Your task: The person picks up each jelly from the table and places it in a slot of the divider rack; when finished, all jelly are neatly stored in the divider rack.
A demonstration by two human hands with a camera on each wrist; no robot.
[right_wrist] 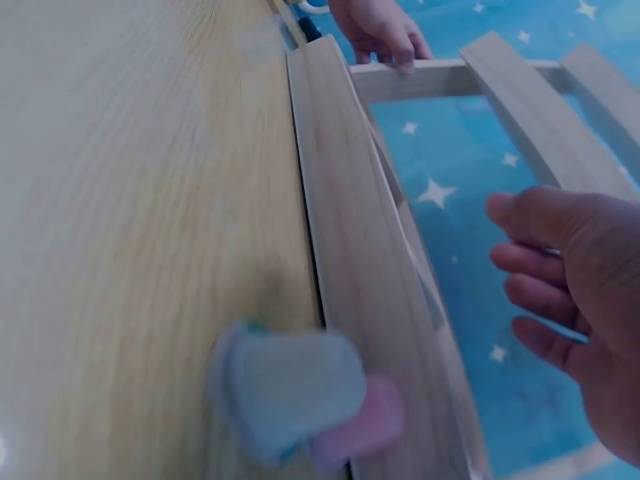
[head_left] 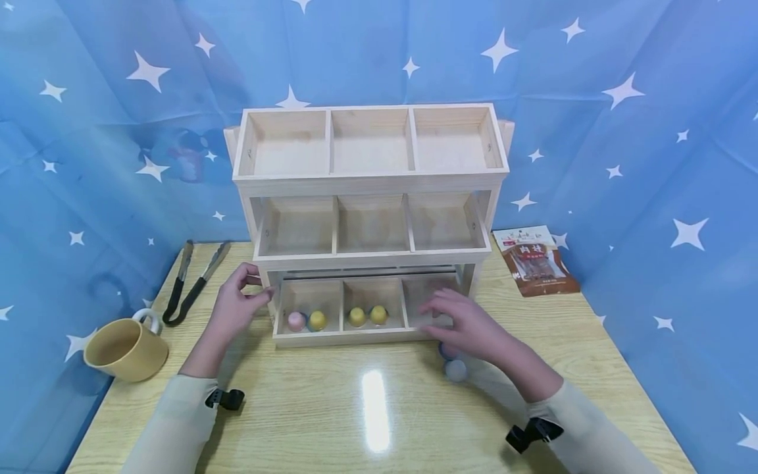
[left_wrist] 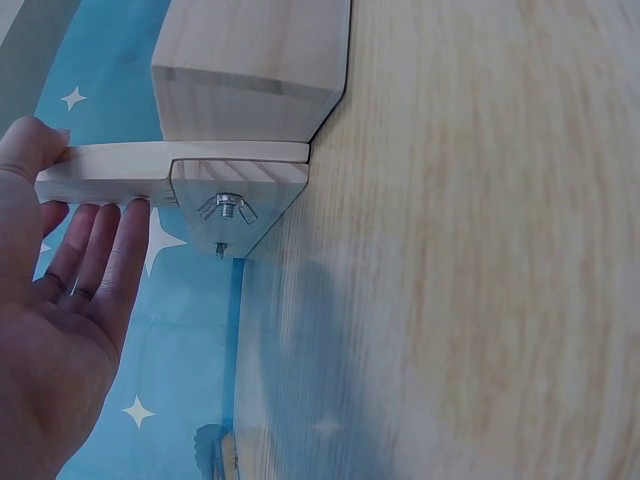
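Observation:
A pale wooden three-tier shelf [head_left: 370, 185] stands on the table, each tier split into three compartments. My left hand [head_left: 233, 308] grips its left side; in the left wrist view, thumb above and fingers below hold the wooden upright [left_wrist: 110, 165]. My right hand [head_left: 470, 329] hovers over the bottom tier's right compartment, fingers loosely bent, with nothing held in the right wrist view. A pink ball [head_left: 296, 321] and a yellow ball [head_left: 318, 320] lie in the bottom left compartment, two yellow balls [head_left: 357, 316] in the middle one. Before the shelf lie a pale ball [head_left: 456, 370] and a blurred pink piece [right_wrist: 365, 420].
A yellow mug [head_left: 127, 349] with a white handle stands at the left edge of the table. Black-handled tongs [head_left: 189, 296] lie behind it. At the back right is a brown and white food packet [head_left: 535, 261]. A blue star-patterned cloth [head_left: 367, 52] surrounds the table.

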